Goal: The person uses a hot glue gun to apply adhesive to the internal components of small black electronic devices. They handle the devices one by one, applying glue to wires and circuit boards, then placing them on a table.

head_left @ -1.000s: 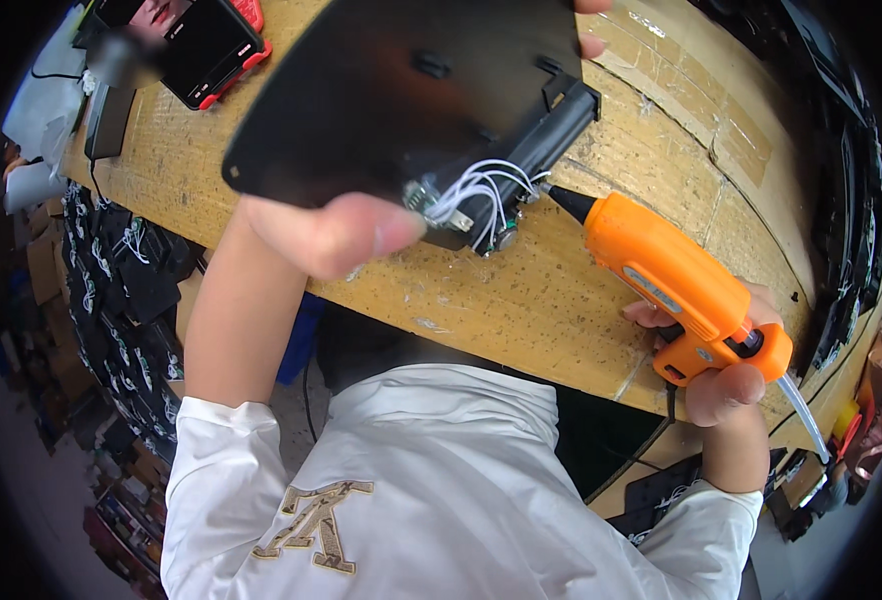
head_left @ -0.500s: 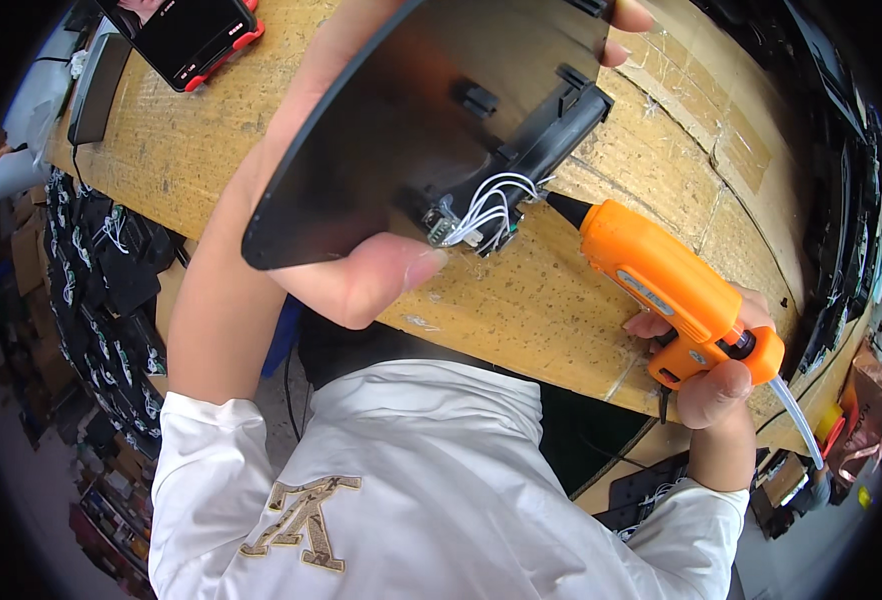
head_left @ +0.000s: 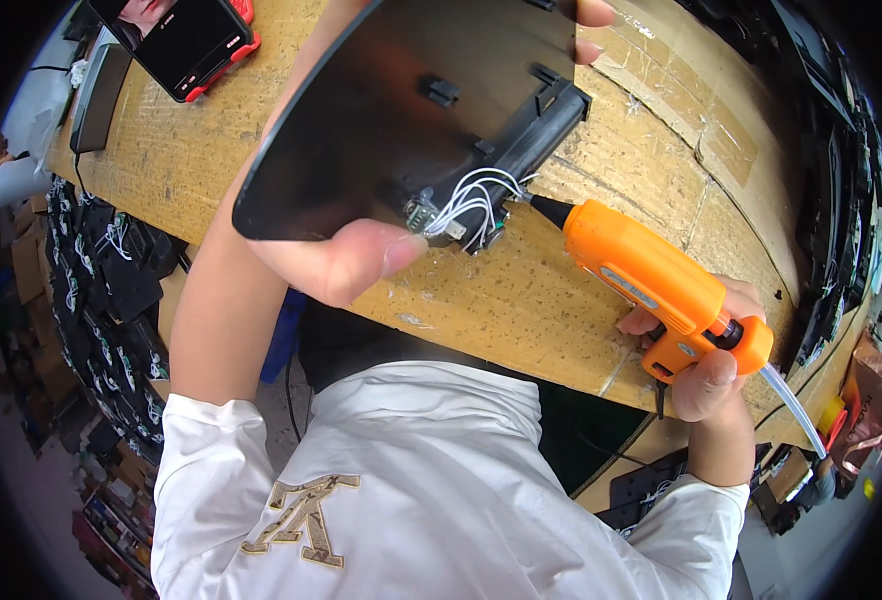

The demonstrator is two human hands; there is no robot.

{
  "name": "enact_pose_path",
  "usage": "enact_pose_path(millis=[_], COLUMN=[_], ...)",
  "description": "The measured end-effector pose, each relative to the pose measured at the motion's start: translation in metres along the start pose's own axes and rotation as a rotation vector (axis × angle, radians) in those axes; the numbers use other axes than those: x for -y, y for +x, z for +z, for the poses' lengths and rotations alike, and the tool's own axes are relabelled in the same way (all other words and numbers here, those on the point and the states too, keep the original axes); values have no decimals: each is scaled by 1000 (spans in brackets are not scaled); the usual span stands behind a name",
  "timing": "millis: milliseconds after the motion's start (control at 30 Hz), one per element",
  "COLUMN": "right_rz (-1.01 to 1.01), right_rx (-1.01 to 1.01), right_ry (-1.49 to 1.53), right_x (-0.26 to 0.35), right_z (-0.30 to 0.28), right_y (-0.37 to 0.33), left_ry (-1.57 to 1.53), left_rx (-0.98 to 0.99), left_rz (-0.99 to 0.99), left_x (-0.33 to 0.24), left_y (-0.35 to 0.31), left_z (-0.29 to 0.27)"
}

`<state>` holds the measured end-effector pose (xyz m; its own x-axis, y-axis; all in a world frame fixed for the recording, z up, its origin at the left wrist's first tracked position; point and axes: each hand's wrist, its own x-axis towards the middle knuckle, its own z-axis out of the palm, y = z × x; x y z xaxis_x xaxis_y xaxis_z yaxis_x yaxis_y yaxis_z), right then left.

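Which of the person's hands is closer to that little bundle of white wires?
Left. The left hand grips the black panel, its thumb tip right beside the white wires. The right hand holds the orange glue gun by its handle, well off to their right.

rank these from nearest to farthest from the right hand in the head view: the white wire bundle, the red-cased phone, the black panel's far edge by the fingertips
From the right hand, which holds the orange glue gun:
1. White wire bundle, just past the gun's nozzle, toward the middle.
2. Black panel, its far edge at the top by the left hand fingertips.
3. Red-cased phone, top left corner of the chipboard table.
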<state>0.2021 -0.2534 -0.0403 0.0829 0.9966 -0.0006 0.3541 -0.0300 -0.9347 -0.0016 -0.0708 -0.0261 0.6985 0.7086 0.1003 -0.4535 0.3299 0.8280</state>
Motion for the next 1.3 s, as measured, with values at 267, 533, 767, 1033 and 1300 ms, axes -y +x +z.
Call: enact_pose_path(millis=[267,533,767,1033,1300], right_rz=[-25,106,-56,-55,61], right_rx=[-13,47,-29,-27,19], right_ry=[29,-3,111,127,5], right_x=[-1,6,0,0,8], right_z=[2,-3,4,2,-1], right_y=[0,-1,-1,0,-1], left_ry=[12,28,24,25,-1], left_rx=[80,167,247,310,270], left_rz=[77,160,214,224,201], left_x=[4,9,14,19,15], left_y=[2,2,6,12,12], left_z=[-10,-18,-26,-25,-17])
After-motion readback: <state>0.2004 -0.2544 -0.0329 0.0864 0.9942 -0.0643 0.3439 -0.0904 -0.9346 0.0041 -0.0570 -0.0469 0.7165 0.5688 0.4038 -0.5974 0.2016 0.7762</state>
